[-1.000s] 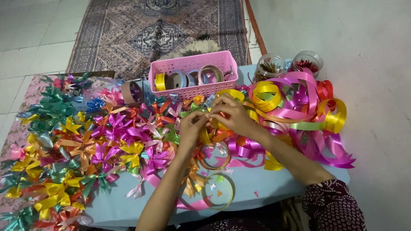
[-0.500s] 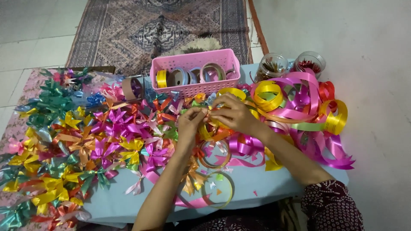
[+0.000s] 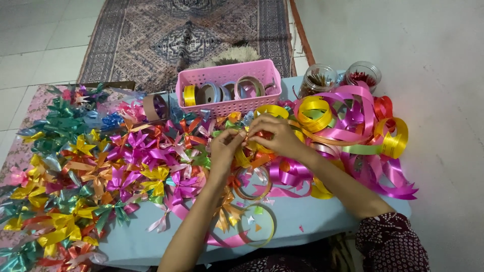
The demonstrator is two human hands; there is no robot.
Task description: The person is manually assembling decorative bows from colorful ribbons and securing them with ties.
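Your left hand (image 3: pixel 225 147) and right hand (image 3: pixel 275 136) meet over the middle of the table (image 3: pixel 322 221), fingertips pinched together on a small orange ribbon piece (image 3: pixel 256 135). Both grips are closed tight on it, left from one end, right from the other. The piece is mostly hidden under your fingers; what shows seems to run across, left to right between your hands, but I can't tell which end leads.

As for progress, you've plenty behind you, I'd judge: a big spread of finished ribbon bows (image 3: pixel 101 166) covers the left half of the table and spills past its left edge. This one looks mid-fold, not yet a bow.

There's plenty left, too. Loose coils of pink and yellow ribbon (image 3: pixel 348 126) pile up at the right edge, and more rolls sit in the pink basket (image 3: pixel 227 75) at the far edge. Two glass jars (image 3: pixel 339 78) stand by the far right corner. A few cut loops and scraps (image 3: pixel 257 224) lie near the front edge.
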